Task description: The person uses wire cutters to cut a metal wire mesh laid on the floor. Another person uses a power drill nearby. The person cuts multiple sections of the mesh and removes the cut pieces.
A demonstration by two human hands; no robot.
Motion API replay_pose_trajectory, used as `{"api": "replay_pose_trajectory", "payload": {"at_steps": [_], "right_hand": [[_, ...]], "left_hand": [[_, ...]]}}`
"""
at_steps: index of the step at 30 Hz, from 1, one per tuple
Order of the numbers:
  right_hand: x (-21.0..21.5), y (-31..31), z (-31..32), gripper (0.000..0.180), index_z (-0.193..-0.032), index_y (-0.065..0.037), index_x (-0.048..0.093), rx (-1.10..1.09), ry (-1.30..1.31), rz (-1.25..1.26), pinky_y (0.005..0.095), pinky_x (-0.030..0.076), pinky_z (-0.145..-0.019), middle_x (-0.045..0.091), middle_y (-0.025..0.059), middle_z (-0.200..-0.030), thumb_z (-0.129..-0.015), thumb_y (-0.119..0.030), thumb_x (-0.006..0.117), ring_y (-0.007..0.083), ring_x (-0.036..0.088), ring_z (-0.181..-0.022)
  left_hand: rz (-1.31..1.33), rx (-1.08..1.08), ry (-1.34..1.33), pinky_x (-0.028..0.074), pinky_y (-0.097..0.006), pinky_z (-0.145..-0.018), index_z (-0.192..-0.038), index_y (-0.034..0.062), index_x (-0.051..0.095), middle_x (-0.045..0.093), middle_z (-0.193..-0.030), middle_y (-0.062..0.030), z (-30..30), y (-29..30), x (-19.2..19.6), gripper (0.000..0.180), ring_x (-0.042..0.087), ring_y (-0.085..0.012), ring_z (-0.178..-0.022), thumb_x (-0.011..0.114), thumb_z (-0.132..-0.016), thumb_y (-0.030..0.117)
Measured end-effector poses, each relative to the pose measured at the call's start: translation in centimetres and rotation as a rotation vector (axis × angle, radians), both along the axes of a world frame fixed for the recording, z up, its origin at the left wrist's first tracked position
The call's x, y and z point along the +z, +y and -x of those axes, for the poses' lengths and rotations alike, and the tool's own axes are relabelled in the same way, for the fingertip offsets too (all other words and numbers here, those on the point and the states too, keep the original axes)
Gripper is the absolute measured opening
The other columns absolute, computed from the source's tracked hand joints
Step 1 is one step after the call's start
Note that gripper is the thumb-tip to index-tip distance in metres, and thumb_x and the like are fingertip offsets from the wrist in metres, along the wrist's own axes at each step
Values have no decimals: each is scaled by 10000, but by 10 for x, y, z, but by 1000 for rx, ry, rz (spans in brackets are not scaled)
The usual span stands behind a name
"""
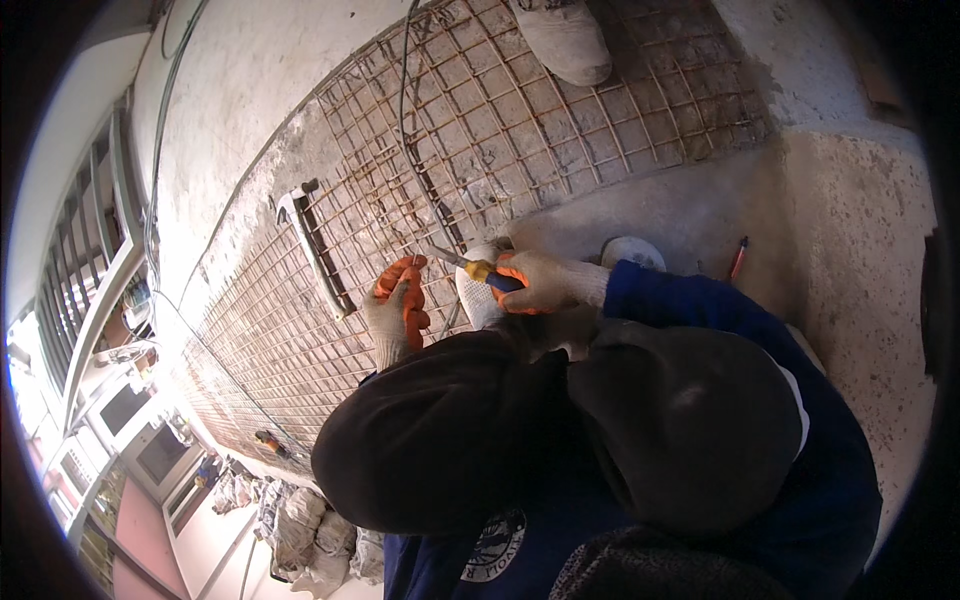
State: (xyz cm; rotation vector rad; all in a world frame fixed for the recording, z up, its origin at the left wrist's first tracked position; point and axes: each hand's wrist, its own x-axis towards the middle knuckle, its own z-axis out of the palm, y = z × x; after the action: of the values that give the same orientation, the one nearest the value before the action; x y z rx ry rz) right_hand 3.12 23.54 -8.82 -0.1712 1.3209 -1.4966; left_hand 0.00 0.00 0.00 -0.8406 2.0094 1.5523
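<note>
One tool (pixel 480 270) at our eleven o'clock, probably stiff, is best held by its handle (pixel 506 284), where our right hand (pixel 545 283) clamps; left hand's (pixel 397 305) grip we cannot tell.

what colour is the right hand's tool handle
The handle is yellow and dark blue, in the head view.

Pale concrete floor (pixel 240 100), speckled wall (pixel 865 270) at right, grey railing (pixel 122 180), bright daylight (pixel 25 345) left

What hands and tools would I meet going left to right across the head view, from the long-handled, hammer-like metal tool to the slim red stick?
Long-handled hammer-like metal tool, left hand in cream-and-orange glove, pliers with yellow-and-blue handles, right hand in cream-and-orange glove, slim red marker-like stick.
</note>
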Motion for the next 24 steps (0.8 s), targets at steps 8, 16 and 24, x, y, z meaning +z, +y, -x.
{"api": "replay_pose_trajectory", "payload": {"at_steps": [8, 16, 24], "right_hand": [[7, 20, -26, 378, -1099, -57, 590, -688, 841, -82, 289, 461, -571, 597, 81, -1017, -857, -309, 733, 148, 593, -701], [1, 22, -28, 456, -1266, -46, 515, -644, -384, 181, 268, 493, -664, 597, 58, -977, -890, -189, 728, 126, 568, -764], [-19, 12, -49, 448, -1245, -46, 524, -600, -570, 332, 284, 533, -706, 631, 71, -951, -856, -124, 730, 166, 633, -830]], "left_hand": [[31, -47, -54, 205, -230, -380, -1081, 45, 673, 393, -568, 94, 0, 18, 5, 238, 277, -21, -426, 679, -935, 234], [-54, 1, -85, 196, -236, -368, -1080, 32, 672, 394, -554, 85, 4, 16, -11, 267, 277, -25, -396, 718, -920, 240], [-59, -33, -127, 181, -258, -389, -1066, 57, 680, 375, -579, 87, 0, 18, -11, 197, 262, -41, -433, 580, -958, 188]]}}
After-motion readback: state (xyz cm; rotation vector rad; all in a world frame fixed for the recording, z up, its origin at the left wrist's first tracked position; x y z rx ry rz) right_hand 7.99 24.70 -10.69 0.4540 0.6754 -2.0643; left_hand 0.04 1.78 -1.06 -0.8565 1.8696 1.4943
